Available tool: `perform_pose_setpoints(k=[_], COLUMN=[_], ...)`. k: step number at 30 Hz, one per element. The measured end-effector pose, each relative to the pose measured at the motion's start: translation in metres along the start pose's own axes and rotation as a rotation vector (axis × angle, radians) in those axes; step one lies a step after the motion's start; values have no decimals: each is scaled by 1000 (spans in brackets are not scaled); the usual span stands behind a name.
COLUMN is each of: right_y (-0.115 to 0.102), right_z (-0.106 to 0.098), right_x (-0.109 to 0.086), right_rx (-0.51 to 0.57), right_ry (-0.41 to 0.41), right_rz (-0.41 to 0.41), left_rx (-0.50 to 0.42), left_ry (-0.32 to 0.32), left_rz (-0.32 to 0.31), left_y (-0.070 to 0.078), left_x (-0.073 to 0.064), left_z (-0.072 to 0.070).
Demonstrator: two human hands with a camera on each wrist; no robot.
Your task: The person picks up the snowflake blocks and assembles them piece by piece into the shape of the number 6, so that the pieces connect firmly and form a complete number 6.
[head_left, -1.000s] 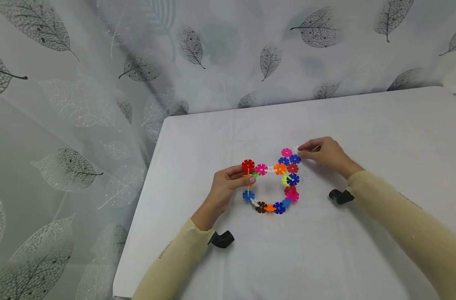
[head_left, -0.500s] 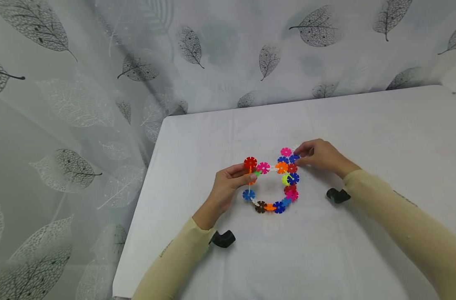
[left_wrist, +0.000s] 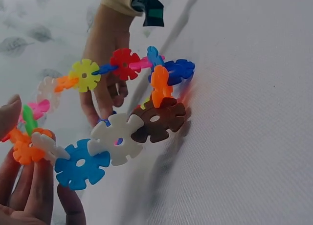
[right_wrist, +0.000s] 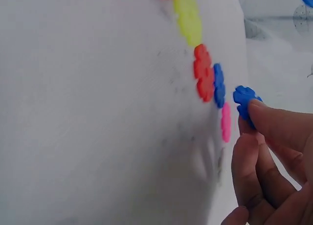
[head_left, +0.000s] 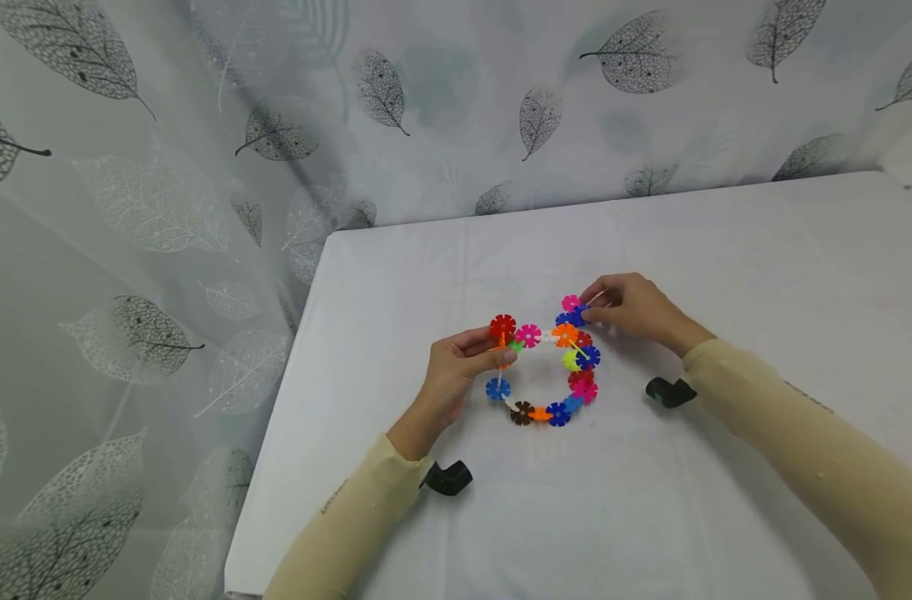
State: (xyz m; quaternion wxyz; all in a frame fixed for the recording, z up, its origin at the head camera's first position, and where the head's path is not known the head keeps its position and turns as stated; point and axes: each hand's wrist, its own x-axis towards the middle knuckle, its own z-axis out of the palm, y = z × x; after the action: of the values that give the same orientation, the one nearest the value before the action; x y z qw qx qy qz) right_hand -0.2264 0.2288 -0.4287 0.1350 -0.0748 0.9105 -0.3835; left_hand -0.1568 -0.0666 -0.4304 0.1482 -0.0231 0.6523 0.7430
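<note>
A ring of colourful plastic snowflake discs (head_left: 558, 414), slotted edge to edge, stands between my hands in the head view. My left hand (head_left: 456, 375) grips its left side, thumb and fingers around orange and green discs; in the left wrist view the orange disc (left_wrist: 28, 150) lies against the fingers, beside white and light blue discs (left_wrist: 82, 164). My right hand (head_left: 639, 310) pinches a blue disc (right_wrist: 245, 101) between thumb and fingertips at the ring's far right corner. Close by are a pink disc (head_left: 571, 303) and a second blue disc (right_wrist: 219, 85).
A white cloth covers the table (head_left: 764, 275), with a leaf-patterned curtain (head_left: 456, 100) behind and to the left. Dark wrist camera mounts (head_left: 447, 478) stick out under both sleeves. The brown disc (left_wrist: 159, 119) is at the ring's near side, low over the cloth.
My right hand has slid left from the white disc to a blue disc, which it now pinches and has shifted slightly left. My left hand keeps its grip, nearly still.
</note>
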Motion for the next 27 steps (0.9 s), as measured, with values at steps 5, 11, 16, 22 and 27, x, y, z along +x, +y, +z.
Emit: perform_pose_setpoints(k=[5,11,16,22,27], right_y=[-16,-45,-69,-84,-91], right_z=[-1,-6,-4,1,4], right_x=[-4,-11,-17,-21,-24], right_rx=[52,149,173,198,222], right_ry=[30,66,97,127,136], right_rz=[-16,-71,-107,-163,-179], left_rx=[26,47,53,57,75], left_ry=[1,12,7,-10,-23], left_rz=[17,52,103,146,174], left_y=[2,0,0,2,2], left_x=[-2,-2,-2,-3,-4], left_z=[0,3,7,10,10])
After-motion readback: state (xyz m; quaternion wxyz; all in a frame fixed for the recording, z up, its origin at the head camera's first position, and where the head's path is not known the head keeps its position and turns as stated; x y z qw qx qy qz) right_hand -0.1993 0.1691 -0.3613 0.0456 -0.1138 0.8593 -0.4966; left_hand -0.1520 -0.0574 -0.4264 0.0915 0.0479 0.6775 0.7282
